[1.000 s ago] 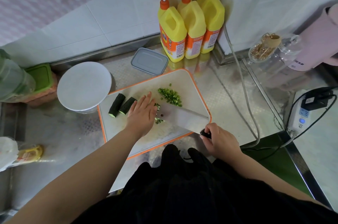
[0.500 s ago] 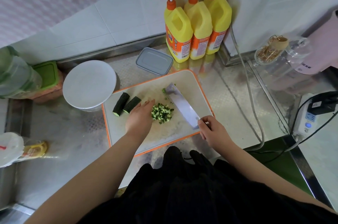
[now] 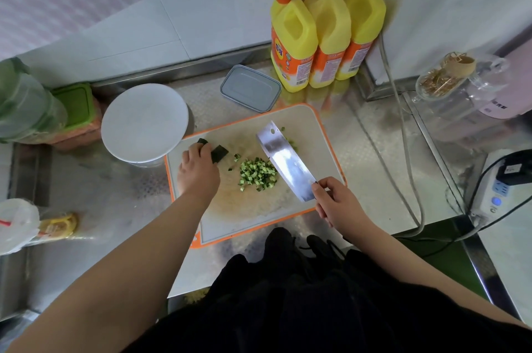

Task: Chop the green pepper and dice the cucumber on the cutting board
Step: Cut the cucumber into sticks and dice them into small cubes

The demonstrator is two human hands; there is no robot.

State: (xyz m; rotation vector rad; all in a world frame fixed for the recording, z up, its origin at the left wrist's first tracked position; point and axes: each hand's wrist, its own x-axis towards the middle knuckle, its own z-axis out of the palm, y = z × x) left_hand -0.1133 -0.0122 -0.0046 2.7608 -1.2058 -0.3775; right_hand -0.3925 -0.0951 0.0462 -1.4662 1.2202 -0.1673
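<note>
An orange-rimmed white cutting board [image 3: 313, 133] lies on the steel counter. A heap of diced cucumber [image 3: 257, 174] sits at its middle, with a few green bits [image 3: 290, 141] beyond the blade. My right hand [image 3: 335, 199] grips a cleaver [image 3: 283, 159] whose flat blade lies angled to the right of the heap. My left hand [image 3: 196, 171] rests at the board's far left corner, fingers closed over two dark cucumber pieces [image 3: 219, 153]; one piece is mostly hidden under the fingers.
A white round lid on a bowl [image 3: 144, 121] touches the board's left corner. A grey box lid [image 3: 250, 88] and three yellow pump bottles [image 3: 322, 32] stand behind. Right: a cable [image 3: 403, 133], glass jar [image 3: 449, 84], power strip [image 3: 501, 188]. Left: green-lidded containers [image 3: 75, 105].
My left hand moved left from beside the diced heap onto the two cucumber pieces. The cleaver swept the dice into one heap and now lies to its right.
</note>
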